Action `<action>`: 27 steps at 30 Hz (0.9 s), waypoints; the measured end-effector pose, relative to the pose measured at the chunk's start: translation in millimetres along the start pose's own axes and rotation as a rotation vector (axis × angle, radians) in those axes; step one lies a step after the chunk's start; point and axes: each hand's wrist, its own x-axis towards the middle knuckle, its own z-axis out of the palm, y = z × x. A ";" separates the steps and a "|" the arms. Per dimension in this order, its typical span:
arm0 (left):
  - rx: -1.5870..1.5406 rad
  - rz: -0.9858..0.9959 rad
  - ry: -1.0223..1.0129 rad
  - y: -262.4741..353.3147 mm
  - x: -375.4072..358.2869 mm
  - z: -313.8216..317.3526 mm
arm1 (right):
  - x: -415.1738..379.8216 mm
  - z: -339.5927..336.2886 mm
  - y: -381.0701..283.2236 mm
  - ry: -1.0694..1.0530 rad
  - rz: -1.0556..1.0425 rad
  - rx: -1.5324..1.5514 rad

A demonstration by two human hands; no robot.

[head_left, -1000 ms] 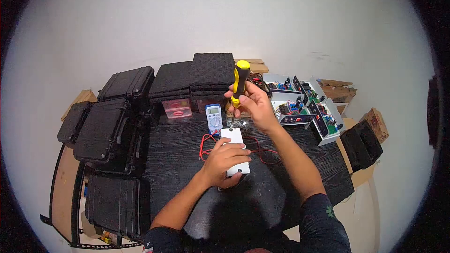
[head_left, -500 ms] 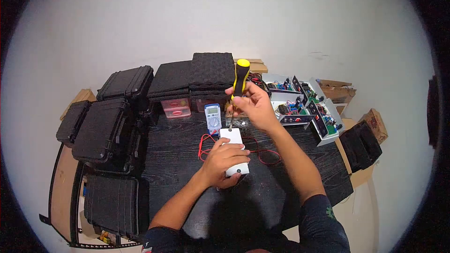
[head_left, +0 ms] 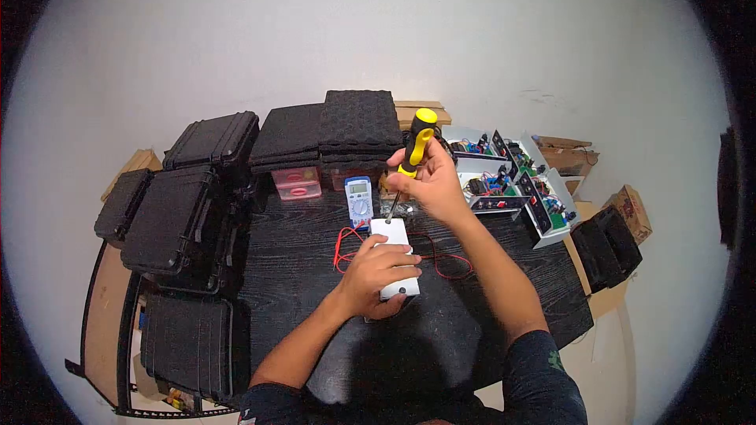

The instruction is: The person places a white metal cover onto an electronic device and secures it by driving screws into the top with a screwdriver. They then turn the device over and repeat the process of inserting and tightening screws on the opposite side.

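A white box with a dark round spot near each end lies on the black table. My left hand is wrapped over its middle, fingers across the top and thumb at the near side. In my right hand is a yellow and black screwdriver, gripped around its lower handle. Its shaft slants down to the dark spot at the box's far end. Just beyond the box and to its left stands a blue and white multimeter, with red leads beside the box.
Black hard cases are stacked at the left. Dark foam sheets lie above pink-fronted drawers at the back. Open white housings with circuit boards stand at the back right, near a cardboard box.
The screwdriver's handle has tilted to the right and dropped slightly, its tip staying at the box's far end. My right hand has turned with it; my left hand has hardly moved.
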 end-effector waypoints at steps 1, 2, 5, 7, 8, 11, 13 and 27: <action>-0.001 -0.005 -0.001 0.7 0.5 -0.7 | 0.4 -1.9 0.1 -0.019 0.043 0.074; -0.001 -0.010 -0.003 2.4 1.2 -1.8 | 0.3 -5.6 -0.3 -0.039 0.086 0.147; -0.007 -0.016 0.002 2.4 1.4 -1.6 | 2.7 -7.3 -0.4 -0.071 0.114 0.232; -0.010 -0.017 0.004 2.1 1.1 -1.1 | 2.9 -5.4 -0.6 -0.053 0.103 0.221; -0.011 -0.019 0.003 2.3 1.0 -1.1 | 2.0 -3.1 -0.7 -0.029 0.101 0.204; -0.012 -0.009 0.008 2.7 1.6 -1.5 | 2.6 -3.4 3.1 0.001 0.061 0.104; -0.011 -0.002 0.010 2.8 1.9 -1.8 | 3.6 -3.6 4.1 -0.001 0.022 0.121; 0.004 -0.010 -0.019 1.3 0.2 -1.5 | 0.2 -5.3 -2.7 -0.011 0.073 0.082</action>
